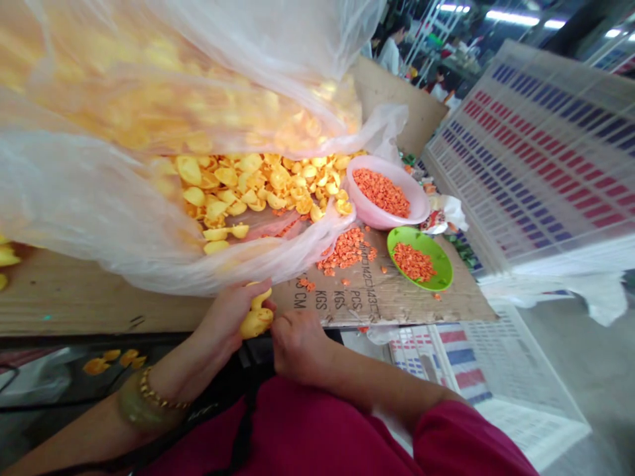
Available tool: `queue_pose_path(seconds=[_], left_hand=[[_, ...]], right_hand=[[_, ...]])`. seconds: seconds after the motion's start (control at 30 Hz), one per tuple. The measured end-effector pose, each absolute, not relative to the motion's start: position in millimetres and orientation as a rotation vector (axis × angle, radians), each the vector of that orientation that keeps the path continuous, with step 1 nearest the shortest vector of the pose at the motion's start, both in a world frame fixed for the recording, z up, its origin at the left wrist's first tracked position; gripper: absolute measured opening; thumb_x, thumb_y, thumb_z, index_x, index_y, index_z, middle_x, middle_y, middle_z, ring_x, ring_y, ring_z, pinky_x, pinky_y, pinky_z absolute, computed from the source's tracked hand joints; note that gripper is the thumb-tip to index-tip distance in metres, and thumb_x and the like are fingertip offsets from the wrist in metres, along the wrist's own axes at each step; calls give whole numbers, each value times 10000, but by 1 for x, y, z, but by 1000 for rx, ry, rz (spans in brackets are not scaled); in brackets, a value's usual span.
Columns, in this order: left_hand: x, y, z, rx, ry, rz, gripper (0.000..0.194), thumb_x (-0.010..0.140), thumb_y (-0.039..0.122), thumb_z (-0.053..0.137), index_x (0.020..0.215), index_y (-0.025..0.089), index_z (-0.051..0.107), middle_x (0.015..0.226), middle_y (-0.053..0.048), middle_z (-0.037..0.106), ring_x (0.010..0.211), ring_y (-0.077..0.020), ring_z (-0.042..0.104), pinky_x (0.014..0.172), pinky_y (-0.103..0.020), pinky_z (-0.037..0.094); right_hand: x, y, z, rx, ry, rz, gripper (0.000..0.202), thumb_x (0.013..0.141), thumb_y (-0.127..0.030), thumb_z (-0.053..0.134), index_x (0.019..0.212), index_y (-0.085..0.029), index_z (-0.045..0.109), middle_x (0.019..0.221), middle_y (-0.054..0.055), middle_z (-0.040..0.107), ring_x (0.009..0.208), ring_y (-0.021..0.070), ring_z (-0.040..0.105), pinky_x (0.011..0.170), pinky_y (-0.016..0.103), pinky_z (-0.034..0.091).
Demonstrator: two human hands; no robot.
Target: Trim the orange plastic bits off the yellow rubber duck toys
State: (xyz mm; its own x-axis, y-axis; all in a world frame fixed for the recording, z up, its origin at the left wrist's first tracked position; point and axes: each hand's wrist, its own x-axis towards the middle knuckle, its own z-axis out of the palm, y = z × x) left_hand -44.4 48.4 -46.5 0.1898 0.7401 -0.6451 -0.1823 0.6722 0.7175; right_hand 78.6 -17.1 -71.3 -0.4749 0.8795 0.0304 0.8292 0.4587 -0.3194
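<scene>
Gripping a yellow duck (256, 316) just off the near edge of the cardboard sheet (377, 294), the left hand (229, 322) is clamped around its body, while the right hand (297, 344) is curled into a loose fist touching the duck's side; whether it pinches anything I cannot tell. Loose orange pieces (346, 250) lie near the sheet's middle, beside a green plate (443, 263) and pink bowl (370, 210). A slip here would likely drop the duck off the edge, and the sagging plastic bag (114, 218) could spill yellow shells (258, 182).

Both hands (270, 327) grip a yellow duck (256, 318); orange beaks (347, 250) lie nearby.
</scene>
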Motion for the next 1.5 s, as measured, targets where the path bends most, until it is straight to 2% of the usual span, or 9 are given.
queue_pose_path(seconds=[0.17, 0.3, 0.43, 0.57, 0.73, 0.87, 1.17, 1.33, 1.5], left_hand=[[-58, 48, -45, 537, 1173, 651, 132, 800, 163, 586, 675, 163, 542, 542, -51, 633, 440, -191, 601, 404, -273, 504], [-71, 51, -45, 414, 1159, 678, 122, 820, 130, 485, 744, 121, 580, 616, -105, 670, 494, -219, 643, 468, -321, 554], [-73, 45, -48, 386, 1109, 640, 77, 801, 142, 534, 784, 113, 603, 706, -140, 705, 583, -242, 680, 519, -325, 570], [-76, 38, -50, 389, 1055, 619, 138, 826, 168, 543, 755, 94, 634, 677, -125, 695, 575, -222, 665, 536, -309, 565], [-82, 39, -52, 404, 1060, 619, 202, 854, 174, 517, 711, 100, 638, 615, -96, 665, 630, -238, 667, 506, -297, 542], [-76, 44, -49, 383, 1009, 598, 177, 855, 170, 526, 739, 101, 639, 647, -106, 677, 647, -239, 671, 580, -328, 560], [-77, 41, -50, 316, 1045, 582, 140, 863, 153, 535, 789, 127, 652, 691, -96, 704, 726, -266, 704, 653, -385, 587], [-84, 39, -54, 377, 1057, 586, 166, 871, 148, 526, 779, 119, 661, 704, -104, 718, 725, -255, 705, 672, -383, 595], [-81, 39, -51, 379, 1064, 586, 147, 867, 137, 521, 792, 108, 644, 711, -126, 719, 700, -247, 703, 665, -372, 597]], right_hand=[[141, 2, -80, -1592, -2050, 700, 160, 850, -156, 572, 804, -213, 714, 719, 2, 713, 647, 129, 644, 611, 202, 463], [197, 35, -87, -2059, -1764, 388, 173, 829, -126, 582, 782, -181, 739, 786, 56, 726, 765, 182, 650, 718, 263, 473], [196, 46, -100, -2064, -1818, 414, 74, 777, -198, 681, 784, -190, 754, 840, 69, 731, 841, 207, 643, 798, 291, 467], [200, 39, -98, -2107, -1768, 419, 159, 796, -191, 638, 877, -223, 771, 892, 53, 752, 830, 196, 673, 774, 268, 482], [243, 42, -90, -2313, -1465, 236, 243, 825, -180, 551, 926, -148, 771, 899, 137, 752, 837, 275, 699, 757, 342, 506], [248, 53, -99, -2279, -1476, 264, 203, 822, -199, 588, 922, -200, 765, 939, 74, 759, 876, 217, 699, 792, 283, 505], [233, 39, -108, -2275, -1510, 241, 234, 808, -190, 606, 992, -212, 749, 1006, 60, 747, 898, 185, 691, 801, 248, 509], [264, 24, -93, -2485, -1285, 86, 304, 853, -157, 483, 980, -133, 758, 949, 157, 745, 909, 276, 698, 804, 329, 510], [281, 32, -83, -2589, -1241, 61, 287, 848, -156, 498, 967, -157, 759, 942, 141, 747, 896, 270, 704, 779, 307, 510]])
